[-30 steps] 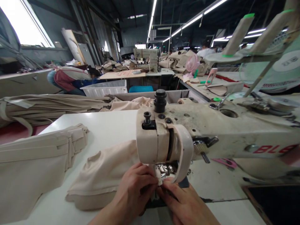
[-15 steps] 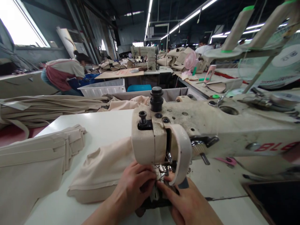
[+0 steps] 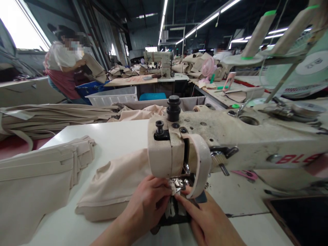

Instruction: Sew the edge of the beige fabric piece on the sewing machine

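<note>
Head camera view of a white table (image 3: 112, 133) carrying a worn cream sewing machine (image 3: 230, 143). Beyond the table's far edge, a white plastic bin (image 3: 112, 95) sits beside a grey fabric-lined bin (image 3: 189, 101) heaped with beige cloth (image 3: 138, 112). Two bare hands meet under the machine head at the near edge. Left hand (image 3: 147, 206) curls over, fingers pinched shut on a small beige fabric piece (image 3: 115, 186) at the presser foot (image 3: 179, 182). Right hand (image 3: 205, 220) lies flatter, index finger extended, pressing the same cloth. One folded beige stack (image 3: 38, 171) rests at the left edge. Two thread cones (image 3: 258, 34) stand upper right. One person (image 3: 64, 68) stands far left.
</note>
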`<action>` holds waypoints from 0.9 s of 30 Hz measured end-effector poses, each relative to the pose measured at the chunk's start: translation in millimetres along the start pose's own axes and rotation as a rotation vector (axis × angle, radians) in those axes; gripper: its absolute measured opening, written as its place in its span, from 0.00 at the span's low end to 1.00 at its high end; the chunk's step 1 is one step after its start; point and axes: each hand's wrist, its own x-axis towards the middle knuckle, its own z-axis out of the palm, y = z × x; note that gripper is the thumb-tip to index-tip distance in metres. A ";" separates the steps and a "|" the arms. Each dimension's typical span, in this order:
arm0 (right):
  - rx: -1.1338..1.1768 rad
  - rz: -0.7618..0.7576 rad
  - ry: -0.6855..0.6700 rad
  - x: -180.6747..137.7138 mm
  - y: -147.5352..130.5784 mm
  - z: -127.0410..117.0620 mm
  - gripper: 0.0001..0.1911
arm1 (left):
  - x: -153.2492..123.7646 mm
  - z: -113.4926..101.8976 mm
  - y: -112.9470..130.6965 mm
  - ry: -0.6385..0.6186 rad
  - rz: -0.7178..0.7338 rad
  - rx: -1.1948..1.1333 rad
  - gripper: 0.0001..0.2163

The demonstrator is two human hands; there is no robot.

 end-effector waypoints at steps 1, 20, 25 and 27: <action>0.001 -0.006 -0.004 -0.1 -0.2 -0.6 0.29 | -0.8 1.4 0.4 0.019 -0.013 -0.002 0.09; 0.027 0.057 -0.074 0.4 -0.2 2.3 0.29 | -1.8 5.6 4.0 0.047 -0.066 -0.067 0.08; 0.092 0.075 -0.078 6.5 -0.7 -6.0 0.28 | -1.7 5.6 0.9 0.063 -0.059 -0.102 0.08; 0.136 0.072 -0.077 8.5 0.9 -10.1 0.29 | -2.1 6.4 0.1 0.073 -0.070 -0.106 0.08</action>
